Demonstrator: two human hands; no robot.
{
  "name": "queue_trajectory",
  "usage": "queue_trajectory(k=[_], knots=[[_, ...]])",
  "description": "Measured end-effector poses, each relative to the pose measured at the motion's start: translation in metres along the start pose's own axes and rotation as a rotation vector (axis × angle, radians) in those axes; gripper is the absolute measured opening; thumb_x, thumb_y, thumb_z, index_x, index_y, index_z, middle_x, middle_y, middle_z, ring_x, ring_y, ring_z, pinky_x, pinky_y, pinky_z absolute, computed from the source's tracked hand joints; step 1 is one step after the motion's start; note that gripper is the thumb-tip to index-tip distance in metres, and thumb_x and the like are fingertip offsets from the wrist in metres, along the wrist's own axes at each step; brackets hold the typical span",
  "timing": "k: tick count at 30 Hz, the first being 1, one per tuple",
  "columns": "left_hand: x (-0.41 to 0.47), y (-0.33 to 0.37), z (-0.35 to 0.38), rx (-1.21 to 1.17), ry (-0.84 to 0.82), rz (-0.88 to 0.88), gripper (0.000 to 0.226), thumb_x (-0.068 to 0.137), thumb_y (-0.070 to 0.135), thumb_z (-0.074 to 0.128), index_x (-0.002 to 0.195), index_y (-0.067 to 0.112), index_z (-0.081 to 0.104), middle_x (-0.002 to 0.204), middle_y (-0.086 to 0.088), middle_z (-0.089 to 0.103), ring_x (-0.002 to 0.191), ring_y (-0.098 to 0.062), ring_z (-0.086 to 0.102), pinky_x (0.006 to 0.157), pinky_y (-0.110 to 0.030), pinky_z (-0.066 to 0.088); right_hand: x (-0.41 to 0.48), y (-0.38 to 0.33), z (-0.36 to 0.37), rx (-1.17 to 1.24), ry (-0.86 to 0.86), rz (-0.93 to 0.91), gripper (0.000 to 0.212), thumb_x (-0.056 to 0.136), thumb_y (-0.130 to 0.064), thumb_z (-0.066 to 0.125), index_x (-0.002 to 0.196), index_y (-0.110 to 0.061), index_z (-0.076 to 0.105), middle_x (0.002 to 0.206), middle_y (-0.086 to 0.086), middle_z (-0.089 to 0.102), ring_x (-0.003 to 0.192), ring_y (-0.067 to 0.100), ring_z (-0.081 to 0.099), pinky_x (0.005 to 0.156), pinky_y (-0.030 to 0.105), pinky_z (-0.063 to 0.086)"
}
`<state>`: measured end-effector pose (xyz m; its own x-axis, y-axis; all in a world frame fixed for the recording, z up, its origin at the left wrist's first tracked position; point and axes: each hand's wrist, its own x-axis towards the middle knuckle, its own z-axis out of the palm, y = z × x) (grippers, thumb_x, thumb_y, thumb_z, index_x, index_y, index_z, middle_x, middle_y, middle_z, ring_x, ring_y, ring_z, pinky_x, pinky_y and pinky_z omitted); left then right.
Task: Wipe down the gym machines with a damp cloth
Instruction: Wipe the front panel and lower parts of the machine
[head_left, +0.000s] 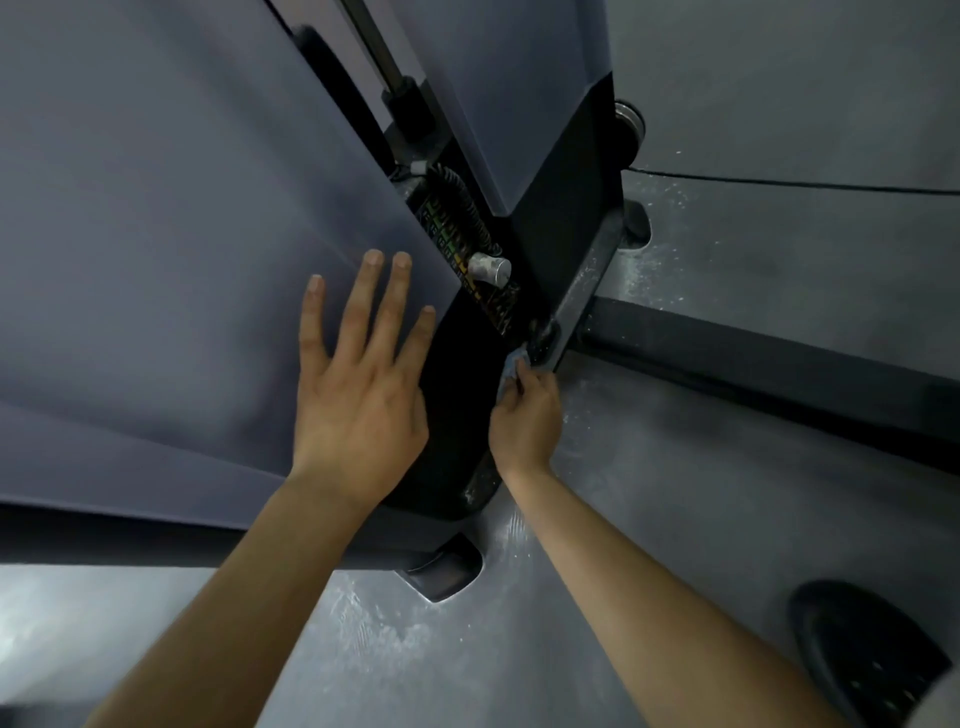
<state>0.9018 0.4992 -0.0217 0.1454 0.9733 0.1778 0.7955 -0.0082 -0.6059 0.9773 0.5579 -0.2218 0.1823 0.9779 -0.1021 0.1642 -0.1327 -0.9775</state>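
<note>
I look down along a gym machine with grey shroud panels (171, 249) and a black weight stack (467, 244) between them. My left hand (358, 374) lies flat with straight spread fingers on the grey panel, at its edge beside the stack. My right hand (524, 415) grips a small blue-grey cloth (511, 366) and holds it against the black base frame (582, 296) at the foot of the weight stack. Most of the cloth is hidden inside my fingers.
A silver selector pin (491, 267) sticks out of the stack just above the cloth. A black floor beam (769, 364) runs right. The grey floor (727, 493) shows wet smears. A rubber foot (441, 569) sits below my forearms, a black shoe (862, 654) at lower right.
</note>
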Motion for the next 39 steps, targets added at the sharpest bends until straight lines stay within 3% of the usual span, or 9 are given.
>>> queue_trajectory(k=[4,8,12,17,22,27,32,35,39], knots=[[0.0,0.0,0.001,-0.016,0.006,-0.004,0.065,0.098,0.025,0.052,0.161,0.014,0.045,0.179,-0.017,0.004,0.166,-0.034,-0.006,0.129,-0.065,-0.01,-0.012,-0.043,0.007,0.128,0.07,-0.088,0.034,0.104,-0.009,0.063,0.137,-0.012,0.068,0.117,-0.002,0.064,0.105,0.011,0.065,0.089,0.021,0.054],[-0.005,0.0,0.008,-0.05,0.025,0.026,0.062,0.099,0.025,0.055,0.16,0.013,0.048,0.178,-0.017,0.01,0.166,-0.033,-0.001,0.13,-0.064,-0.007,-0.018,-0.041,0.006,0.214,0.09,-0.215,0.03,0.101,-0.004,0.065,0.129,-0.013,0.069,0.117,-0.005,0.067,0.11,0.009,0.066,0.092,0.019,0.053],[-0.014,0.004,0.011,-0.074,0.004,0.061,0.064,0.097,0.025,0.058,0.159,0.013,0.049,0.177,-0.018,0.015,0.166,-0.034,0.003,0.131,-0.064,-0.003,-0.008,-0.004,-0.001,0.126,0.046,-0.062,0.024,0.099,-0.004,0.067,0.122,-0.011,0.072,0.116,0.0,0.07,0.105,0.005,0.065,0.09,0.019,0.053],[-0.017,0.007,0.013,-0.064,0.0,0.044,0.065,0.096,0.024,0.057,0.159,0.013,0.049,0.178,-0.017,0.013,0.166,-0.033,0.003,0.131,-0.063,-0.004,0.014,0.019,-0.013,0.171,-0.057,0.213,0.026,0.103,-0.017,0.067,0.127,-0.013,0.075,0.118,0.003,0.075,0.111,0.016,0.071,0.093,0.017,0.051],[-0.015,0.011,0.014,-0.026,-0.012,0.027,0.066,0.096,0.023,0.055,0.16,0.014,0.047,0.179,-0.016,0.01,0.166,-0.033,0.002,0.13,-0.065,-0.005,0.006,0.002,-0.002,0.157,0.008,0.231,0.03,0.105,-0.017,0.064,0.132,-0.009,0.072,0.128,0.007,0.068,0.114,0.019,0.067,0.085,0.013,0.041],[-0.015,0.011,0.013,-0.033,-0.015,0.021,0.065,0.095,0.021,0.056,0.159,0.012,0.048,0.178,-0.016,0.012,0.166,-0.032,0.004,0.13,-0.065,-0.003,-0.01,-0.041,0.004,0.23,0.057,0.024,0.031,0.102,-0.009,0.067,0.132,-0.008,0.073,0.121,0.002,0.066,0.103,0.009,0.066,0.083,0.0,0.042],[-0.013,0.014,0.007,-0.044,-0.021,0.01,0.063,0.097,0.023,0.057,0.158,0.012,0.05,0.178,-0.016,0.015,0.166,-0.032,0.006,0.13,-0.066,-0.001,-0.022,-0.034,0.003,0.201,0.046,-0.139,0.036,0.1,-0.005,0.067,0.134,-0.015,0.071,0.117,-0.003,0.064,0.105,0.013,0.066,0.089,0.018,0.053],[-0.015,0.012,0.003,-0.054,-0.026,0.017,0.062,0.097,0.024,0.058,0.157,0.011,0.051,0.177,-0.017,0.017,0.166,-0.031,0.008,0.13,-0.065,0.0,-0.016,-0.008,0.002,0.05,0.034,-0.047,0.034,0.101,-0.01,0.066,0.134,-0.014,0.071,0.113,-0.001,0.065,0.099,0.02,0.066,0.081,0.034,0.056],[-0.022,0.007,0.001,-0.066,-0.009,0.029,0.059,0.097,0.022,0.059,0.155,0.008,0.054,0.177,-0.016,0.019,0.165,-0.031,0.013,0.131,-0.063,0.003,-0.007,0.006,-0.002,-0.022,-0.02,0.142,0.032,0.107,-0.016,0.06,0.137,-0.01,0.069,0.124,0.009,0.065,0.106,0.026,0.068,0.078,0.026,0.045]])
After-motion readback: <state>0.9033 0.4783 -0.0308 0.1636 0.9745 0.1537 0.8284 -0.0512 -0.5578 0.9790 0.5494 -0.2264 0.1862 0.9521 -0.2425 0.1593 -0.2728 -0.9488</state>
